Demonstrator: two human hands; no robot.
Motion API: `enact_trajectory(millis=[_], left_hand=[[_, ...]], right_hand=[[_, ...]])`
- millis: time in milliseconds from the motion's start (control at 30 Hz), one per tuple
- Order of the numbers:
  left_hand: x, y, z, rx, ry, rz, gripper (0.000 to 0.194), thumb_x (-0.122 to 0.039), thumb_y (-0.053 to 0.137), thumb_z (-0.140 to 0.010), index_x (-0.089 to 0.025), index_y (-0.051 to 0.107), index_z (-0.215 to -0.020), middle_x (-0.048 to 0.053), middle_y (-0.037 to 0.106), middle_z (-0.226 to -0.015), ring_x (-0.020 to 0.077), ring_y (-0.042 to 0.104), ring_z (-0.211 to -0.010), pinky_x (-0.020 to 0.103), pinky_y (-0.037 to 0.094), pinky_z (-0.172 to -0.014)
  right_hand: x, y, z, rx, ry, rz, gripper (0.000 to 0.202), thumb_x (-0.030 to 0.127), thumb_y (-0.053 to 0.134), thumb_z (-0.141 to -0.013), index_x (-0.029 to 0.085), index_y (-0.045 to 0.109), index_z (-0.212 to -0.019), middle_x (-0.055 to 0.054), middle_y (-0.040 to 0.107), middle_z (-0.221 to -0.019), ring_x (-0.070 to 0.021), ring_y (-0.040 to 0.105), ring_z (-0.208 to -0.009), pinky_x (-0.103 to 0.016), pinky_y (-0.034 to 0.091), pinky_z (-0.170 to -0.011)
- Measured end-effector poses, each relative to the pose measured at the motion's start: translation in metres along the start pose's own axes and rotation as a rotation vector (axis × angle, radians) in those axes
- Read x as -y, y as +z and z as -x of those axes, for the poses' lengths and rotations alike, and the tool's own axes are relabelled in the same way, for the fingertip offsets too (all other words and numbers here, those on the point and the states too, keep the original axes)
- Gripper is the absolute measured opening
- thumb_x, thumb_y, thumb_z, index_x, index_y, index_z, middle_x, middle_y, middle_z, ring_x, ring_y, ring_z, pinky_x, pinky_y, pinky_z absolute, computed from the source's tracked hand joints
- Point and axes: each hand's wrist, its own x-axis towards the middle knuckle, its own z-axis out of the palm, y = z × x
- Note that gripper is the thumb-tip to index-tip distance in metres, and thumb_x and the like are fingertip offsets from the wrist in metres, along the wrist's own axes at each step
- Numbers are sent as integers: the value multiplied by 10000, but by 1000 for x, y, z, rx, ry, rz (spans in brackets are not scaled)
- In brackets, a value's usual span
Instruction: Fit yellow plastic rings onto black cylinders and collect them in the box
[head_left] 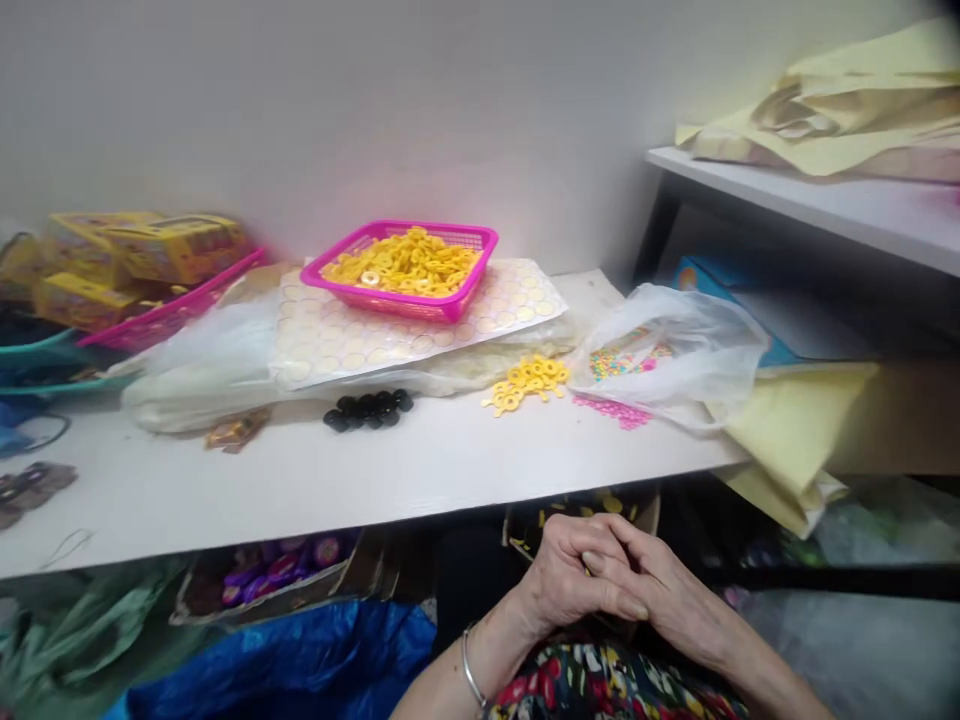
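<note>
My left hand [566, 570], with a silver bangle [472, 672] at its wrist, is closed and clasped with my right hand [660, 590]. The fingers of both are folded over each other, and no object shows in either. They rest just in front of the table's edge, above patterned fabric [607, 685]. On the white table [450, 465] beyond them lie a small pile of yellow ring-shaped pieces [529, 382], a cluster of round black pieces [369, 409] and some small pink beads [615, 411]. A clear plastic bag [697, 350] holds multicoloured beads [626, 360].
A pink basket [457, 308] of yellow pieces stands on a circle-patterned sheet [330, 350]. Yellow boxes [172, 248] fill a tray at left. A raised shelf [817, 215] juts in at right. Below the table are a carton of purple items [281, 572] and a blue bag [322, 650].
</note>
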Motion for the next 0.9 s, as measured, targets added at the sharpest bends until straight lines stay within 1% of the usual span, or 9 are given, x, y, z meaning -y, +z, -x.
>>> enact_trajectory(millis=[100,167,200,333,400,467,667,767,900], left_hand=[[-8,-23,7,26,-20,-93,309,-383,796,-533,-115,644,-566,28,554,-565,111,497,-547,238,411,-523],[-20,-53,7,-93,-37,-282,254,-363,756,-600,-137,682,-688,38,596,-647,122,522,-587,247,435,-563],[-28,-74,7,-241,-30,-419,247,-351,745,-611,-154,687,-749,39,609,-697,125,526,-608,250,440,-579],[-51,-179,2,-1206,7,-938,236,-373,649,-673,-182,663,-812,33,582,-802,138,506,-648,288,443,-655],[-53,-226,-1,-1384,-59,-1112,256,-363,658,-626,-176,659,-801,16,547,-785,138,483,-618,309,441,-683],[-50,-256,-4,-1425,-131,-1194,279,-349,658,-591,-172,652,-807,7,533,-780,144,485,-618,324,441,-715],[-40,-269,-13,-1464,-255,-1079,412,-385,652,-564,-175,621,-917,-31,541,-679,154,528,-632,302,438,-704],[-42,-269,-20,-1461,-288,-1056,402,-393,647,-573,-177,624,-912,-49,521,-576,158,526,-598,298,426,-682],[-49,-272,-29,-1472,-266,-1106,354,-484,645,-570,-174,622,-740,-42,473,-509,163,475,-557,295,382,-600]], right_hand=[[-6,8,-18,112,-10,-24,316,437,505,-835,167,553,-992,-47,597,-960,-188,533,-910,-293,419,-812],[-14,8,-34,166,7,-64,319,422,527,-818,161,547,-1000,-43,587,-907,-169,536,-828,-278,431,-731],[-18,7,-44,168,21,-67,319,418,535,-809,158,543,-994,-37,579,-868,-158,532,-776,-270,428,-685],[-25,-4,-97,-67,-90,221,223,371,528,-798,166,551,-883,-16,538,-766,-148,503,-711,-275,402,-658],[-23,-7,-130,-203,-254,433,141,294,501,-797,169,551,-839,-30,537,-806,-157,505,-741,-291,403,-701],[-17,-6,-163,-268,-352,610,127,190,437,-799,172,553,-845,-47,544,-869,-161,518,-778,-288,406,-720],[-2,14,-224,-416,-235,1087,210,242,393,-875,183,544,-1008,-78,529,-1021,-171,544,-788,-264,394,-613],[-2,18,-235,-352,-214,1278,243,166,375,-872,175,537,-1053,-99,524,-1038,-182,545,-786,-270,386,-597],[-4,15,-237,-220,-363,1443,293,71,369,-837,113,539,-1072,-144,539,-1004,-221,528,-846,-316,401,-665]])
